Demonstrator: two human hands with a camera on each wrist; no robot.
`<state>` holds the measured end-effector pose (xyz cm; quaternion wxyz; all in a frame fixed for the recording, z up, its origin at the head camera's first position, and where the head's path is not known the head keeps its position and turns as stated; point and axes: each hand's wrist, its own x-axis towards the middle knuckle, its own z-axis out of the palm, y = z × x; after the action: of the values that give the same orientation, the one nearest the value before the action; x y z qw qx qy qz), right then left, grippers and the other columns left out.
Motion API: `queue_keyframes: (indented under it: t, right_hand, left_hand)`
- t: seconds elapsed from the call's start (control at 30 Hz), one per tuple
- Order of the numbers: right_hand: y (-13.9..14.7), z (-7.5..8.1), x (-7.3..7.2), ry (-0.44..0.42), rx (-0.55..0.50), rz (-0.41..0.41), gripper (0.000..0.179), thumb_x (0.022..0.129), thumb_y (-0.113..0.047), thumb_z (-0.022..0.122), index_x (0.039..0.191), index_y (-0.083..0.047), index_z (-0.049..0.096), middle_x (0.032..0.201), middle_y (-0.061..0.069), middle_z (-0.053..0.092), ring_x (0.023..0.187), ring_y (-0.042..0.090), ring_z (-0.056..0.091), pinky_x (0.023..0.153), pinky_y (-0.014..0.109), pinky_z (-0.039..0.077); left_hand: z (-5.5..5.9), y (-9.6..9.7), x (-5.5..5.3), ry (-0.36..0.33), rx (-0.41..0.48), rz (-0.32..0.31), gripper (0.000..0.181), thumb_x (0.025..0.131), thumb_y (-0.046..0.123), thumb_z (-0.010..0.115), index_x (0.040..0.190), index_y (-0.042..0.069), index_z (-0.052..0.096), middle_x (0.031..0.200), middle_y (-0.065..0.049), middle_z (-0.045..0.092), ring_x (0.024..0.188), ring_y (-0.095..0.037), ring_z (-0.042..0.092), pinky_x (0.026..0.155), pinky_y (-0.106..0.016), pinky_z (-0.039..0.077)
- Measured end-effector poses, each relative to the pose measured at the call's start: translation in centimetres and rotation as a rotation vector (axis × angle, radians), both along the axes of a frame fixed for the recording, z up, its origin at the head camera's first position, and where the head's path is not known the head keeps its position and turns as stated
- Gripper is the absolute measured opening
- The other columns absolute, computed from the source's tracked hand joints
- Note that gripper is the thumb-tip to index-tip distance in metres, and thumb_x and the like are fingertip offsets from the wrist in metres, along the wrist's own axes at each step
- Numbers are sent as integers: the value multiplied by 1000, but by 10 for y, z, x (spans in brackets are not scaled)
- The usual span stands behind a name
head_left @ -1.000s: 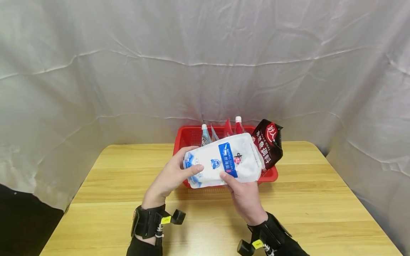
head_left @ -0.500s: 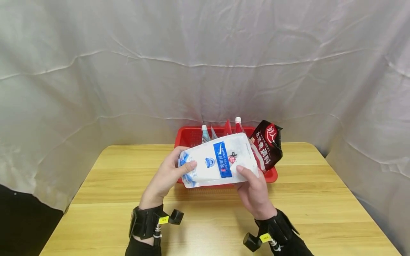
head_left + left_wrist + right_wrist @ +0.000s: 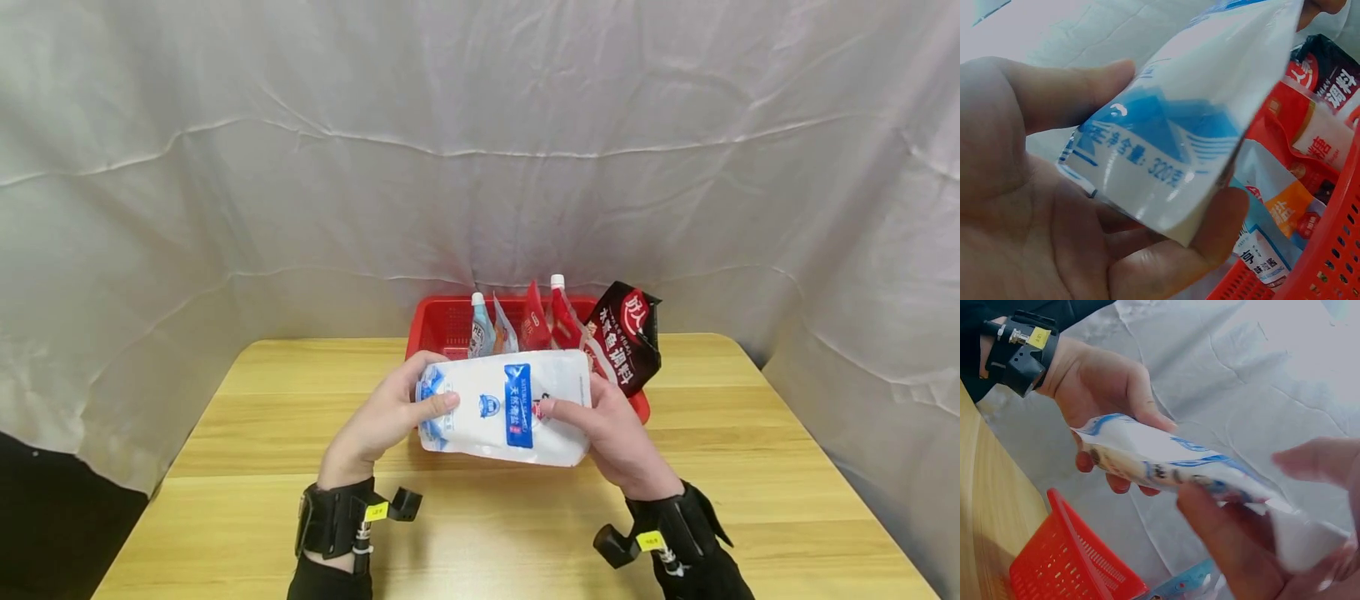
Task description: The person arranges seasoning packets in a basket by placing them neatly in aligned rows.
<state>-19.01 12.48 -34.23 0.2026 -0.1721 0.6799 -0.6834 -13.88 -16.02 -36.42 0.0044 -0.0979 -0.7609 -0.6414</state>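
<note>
A white and blue bag of sea salt (image 3: 480, 417) lies sideways between both hands, above the front of a red basket (image 3: 435, 321). My left hand (image 3: 390, 408) grips the bag's blue-printed end, thumb on the front face and fingers behind; the left wrist view shows that end of the salt bag (image 3: 1166, 144) up close. At the other end, my right hand (image 3: 618, 433) holds the bag with its thumb over the front and its fingers behind. In the right wrist view the right hand (image 3: 1235, 550) is blurred.
Inside the basket stand a pale blue spouted pouch (image 3: 481, 329), a red packet (image 3: 534, 321), a red pouch with a white cap (image 3: 562, 312) and a black seasoning bag (image 3: 626, 337) leaning over the right rim. Beneath is a wooden table (image 3: 300, 417); a grey cloth (image 3: 480, 208) hangs behind.
The salt bag has come down and nearer, uncovering more of the packets in the basket. My right hand has shifted rightward along the bag to its right end; the left keeps its grip.
</note>
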Motion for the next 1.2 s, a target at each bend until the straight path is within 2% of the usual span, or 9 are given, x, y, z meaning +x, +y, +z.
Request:
queue_keyframes:
  t: [0.2,0.47,0.67,0.83,0.93,1.03,1.2]
  right_hand:
    - [-3,-6,-2,29,129,-19,59,87,-10,83,137,2,54,115,19,74,94,34,77,78,44,63]
    - [-10,-11,-2,65,154,-62,58,87,-9,83,136,1,53,114,21,74,92,34,77,76,42,63]
    - [-10,-11,0,92,146,-81,55,92,-8,78,139,1,51,114,23,72,93,34,77,77,43,63]
    - [-9,-8,4,95,164,-101,49,95,-9,76,137,3,53,111,22,73,92,34,77,75,43,63]
    - [-7,-2,5,128,187,-110,47,95,-10,75,136,3,56,112,23,73,92,34,77,75,43,63]
    - [-7,8,4,193,226,-112,47,96,-13,76,135,2,57,112,22,74,91,33,78,73,41,64]
    - [-15,36,-3,300,298,-90,44,97,-16,74,134,0,57,108,20,75,86,30,78,70,40,64]
  left_hand:
    - [-4,4,-2,-33,-48,-31,47,96,18,74,135,6,52,114,-15,68,91,-26,71,83,-38,60]
    - [-5,-1,-1,-30,-77,-20,46,95,19,75,134,6,53,114,-14,68,94,-26,70,85,-38,59]
    - [-5,-4,-1,-31,-108,-53,42,96,20,74,131,8,55,111,-12,67,96,-26,67,86,-39,55]
    - [-8,-3,-2,-48,-103,-62,46,98,26,73,134,6,53,113,-12,69,95,-24,69,86,-38,58]
    - [-10,-1,-4,-50,-92,-40,49,98,28,73,137,6,52,116,-13,69,95,-24,70,85,-37,59]
    - [-10,-2,-5,-33,-68,12,50,99,26,72,139,6,52,120,-15,65,98,-26,68,85,-37,60]
    - [-9,-6,-8,-2,-41,160,49,99,26,72,140,6,53,127,-17,61,108,-32,62,90,-46,60]
